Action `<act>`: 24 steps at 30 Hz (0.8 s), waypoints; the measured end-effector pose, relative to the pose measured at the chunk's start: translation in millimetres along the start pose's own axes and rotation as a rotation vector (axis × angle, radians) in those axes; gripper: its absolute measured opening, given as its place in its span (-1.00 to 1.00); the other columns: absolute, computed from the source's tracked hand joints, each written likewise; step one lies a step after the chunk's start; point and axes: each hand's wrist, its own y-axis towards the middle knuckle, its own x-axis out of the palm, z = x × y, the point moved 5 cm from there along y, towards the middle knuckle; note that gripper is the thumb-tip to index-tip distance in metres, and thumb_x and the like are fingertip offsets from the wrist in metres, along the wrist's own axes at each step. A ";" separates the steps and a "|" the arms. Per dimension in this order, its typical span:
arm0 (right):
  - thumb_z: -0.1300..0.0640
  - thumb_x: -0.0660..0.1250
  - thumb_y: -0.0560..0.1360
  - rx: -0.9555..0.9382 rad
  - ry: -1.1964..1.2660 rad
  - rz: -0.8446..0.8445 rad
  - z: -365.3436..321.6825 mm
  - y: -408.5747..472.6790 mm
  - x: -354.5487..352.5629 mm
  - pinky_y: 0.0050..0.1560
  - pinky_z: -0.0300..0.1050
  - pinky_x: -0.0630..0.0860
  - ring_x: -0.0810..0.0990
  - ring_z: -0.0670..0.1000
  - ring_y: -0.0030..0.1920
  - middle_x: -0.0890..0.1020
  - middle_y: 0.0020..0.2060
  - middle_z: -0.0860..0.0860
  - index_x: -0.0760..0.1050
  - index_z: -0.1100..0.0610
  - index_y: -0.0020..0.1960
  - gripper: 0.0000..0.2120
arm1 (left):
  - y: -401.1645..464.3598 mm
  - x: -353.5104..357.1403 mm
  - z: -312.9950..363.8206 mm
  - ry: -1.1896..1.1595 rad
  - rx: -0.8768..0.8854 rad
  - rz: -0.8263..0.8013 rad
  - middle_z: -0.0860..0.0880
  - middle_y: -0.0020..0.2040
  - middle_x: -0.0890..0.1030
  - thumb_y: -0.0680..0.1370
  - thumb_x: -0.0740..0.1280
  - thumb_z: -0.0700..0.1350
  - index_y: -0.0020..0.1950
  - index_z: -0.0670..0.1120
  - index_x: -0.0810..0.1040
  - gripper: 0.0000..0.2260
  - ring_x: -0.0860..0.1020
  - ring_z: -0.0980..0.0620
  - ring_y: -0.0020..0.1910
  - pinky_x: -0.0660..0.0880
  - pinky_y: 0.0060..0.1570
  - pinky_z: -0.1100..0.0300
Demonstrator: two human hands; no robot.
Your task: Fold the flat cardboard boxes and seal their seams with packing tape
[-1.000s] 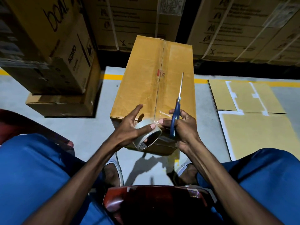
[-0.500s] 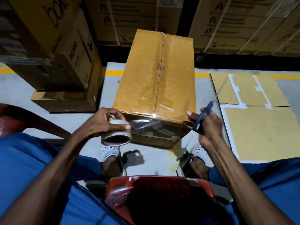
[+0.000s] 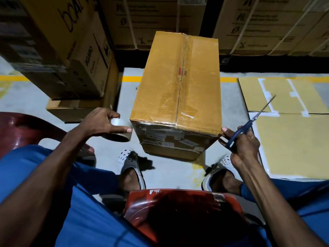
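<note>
A folded brown cardboard box [image 3: 178, 82] stands on the floor in front of me, with clear tape along its top seam and down its near face. My left hand [image 3: 99, 122] grips a roll of packing tape [image 3: 119, 131] just left of the box's near left corner. My right hand [image 3: 243, 145] holds blue-handled scissors [image 3: 249, 123] at the box's near right corner, blades pointing up and right, fingertips touching the corner.
Flat cardboard sheets [image 3: 292, 139] lie on the floor to the right. Stacked printed cartons [image 3: 67, 50] stand at left, and strapped cartons [image 3: 267, 24] line the back. A red plastic chair [image 3: 178, 211] is under me, my feet in white clogs [image 3: 130, 161] beside the box.
Both hands have moved apart from the middle of the box's near edge: the tape roll went left, the scissors went right. The view has come closer to the box.
</note>
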 end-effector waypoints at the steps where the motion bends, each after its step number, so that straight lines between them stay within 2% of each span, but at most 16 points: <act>1: 0.46 0.50 0.36 -0.006 -0.009 0.022 1.1 1.5 -3.1 -0.01 0.20 0.65 0.67 0.16 -0.19 0.57 -0.26 0.08 0.43 0.08 -0.10 -0.63 | 1.6 -1.9 -3.0 0.023 0.015 0.005 -0.08 -0.44 0.60 0.07 0.25 0.68 -0.32 -0.15 0.62 -0.14 0.56 -0.05 -0.43 0.34 -0.40 0.18; 4: 0.46 0.45 0.42 -0.017 0.021 0.125 -2.2 10.0 -23.4 -0.15 0.14 0.67 0.71 0.06 -0.24 0.64 -0.21 0.11 0.48 0.08 0.06 -0.63 | 2.2 -8.0 -20.3 0.211 0.060 0.044 -0.03 -0.51 0.55 0.12 0.11 0.72 -0.37 -0.12 0.54 -0.13 0.54 -0.05 -0.45 0.41 -0.36 0.09; 6: 0.45 0.46 0.42 -0.024 0.023 0.140 -4.8 14.9 -34.2 -0.11 0.17 0.67 0.72 0.07 -0.18 0.65 -0.17 0.15 0.48 0.11 0.22 -0.54 | 2.4 -14.9 -33.0 0.266 0.023 0.092 -0.09 -0.55 0.43 0.13 0.09 0.72 -0.38 -0.07 0.43 -0.19 0.44 -0.12 -0.48 0.41 -0.36 0.03; 8: 0.43 0.48 0.41 -0.038 0.012 0.115 -4.2 16.4 -37.7 -0.08 0.17 0.67 0.71 0.10 -0.12 0.64 -0.17 0.14 0.46 0.12 0.24 -0.52 | 5.7 -22.5 -34.4 0.276 0.017 0.137 -0.06 -0.57 0.32 0.17 0.11 0.70 -0.41 -0.06 0.40 -0.22 0.30 -0.07 -0.53 0.25 -0.43 0.09; 9: 0.42 0.49 0.41 -0.039 0.017 0.107 -3.1 16.8 -37.9 -0.07 0.17 0.67 0.72 0.10 -0.11 0.65 -0.15 0.14 0.45 0.12 0.22 -0.53 | 9.0 -24.9 -31.5 0.286 0.041 0.163 -0.08 -0.60 0.32 0.19 0.12 0.69 -0.45 -0.12 0.40 -0.19 0.28 -0.07 -0.55 0.17 -0.44 0.11; 12: 0.40 0.51 0.40 -0.037 0.033 0.121 0.9 19.4 -40.2 -0.07 0.16 0.68 0.72 0.05 -0.16 0.64 -0.07 0.18 0.44 0.09 0.16 -0.56 | 18.2 -23.5 -24.8 0.360 0.100 0.226 -0.14 -0.58 0.42 0.23 0.09 0.69 -0.47 -0.09 0.48 -0.20 0.40 -0.16 -0.53 0.14 -0.40 0.11; 15: 0.40 0.52 0.39 -0.033 0.043 0.114 5.7 20.5 -43.2 -0.06 0.14 0.68 0.71 0.03 -0.20 0.59 -0.06 0.18 0.44 0.08 0.01 -0.63 | 22.8 -17.7 -28.1 0.448 0.060 0.227 -0.10 -0.57 0.46 0.21 0.04 0.68 -0.23 -0.09 0.69 -0.12 0.45 -0.13 -0.47 0.13 -0.34 0.09; 18: 0.41 0.52 0.39 -0.032 0.043 0.124 9.8 21.7 -45.5 -0.09 0.12 0.68 0.70 0.04 -0.21 0.58 -0.12 0.15 0.43 0.07 -0.04 -0.63 | 25.8 -10.7 -29.6 0.468 0.023 0.190 -0.01 -0.56 0.43 0.20 0.03 0.67 0.02 -0.11 0.72 -0.02 0.42 -0.04 -0.44 0.17 -0.23 0.09; 21: 0.41 0.51 0.39 -0.020 0.040 0.135 11.9 23.3 -46.0 -0.13 0.10 0.68 0.69 0.03 -0.25 0.59 -0.19 0.11 0.41 0.06 -0.08 -0.63 | 28.4 -7.0 -32.5 0.451 -0.002 0.198 0.00 -0.52 0.45 0.20 0.00 0.69 0.11 -0.11 0.69 0.03 0.44 -0.05 -0.38 0.22 -0.16 0.06; 24: 0.42 0.51 0.38 -0.015 0.033 0.149 14.6 24.8 -48.1 -0.11 0.11 0.68 0.69 0.04 -0.24 0.60 -0.23 0.09 0.42 0.06 -0.08 -0.63 | 29.5 -3.5 -33.9 0.444 0.007 0.242 -0.10 -0.34 0.60 0.18 -0.05 0.72 0.15 -0.05 0.67 0.04 0.52 -0.12 -0.23 0.26 -0.07 0.03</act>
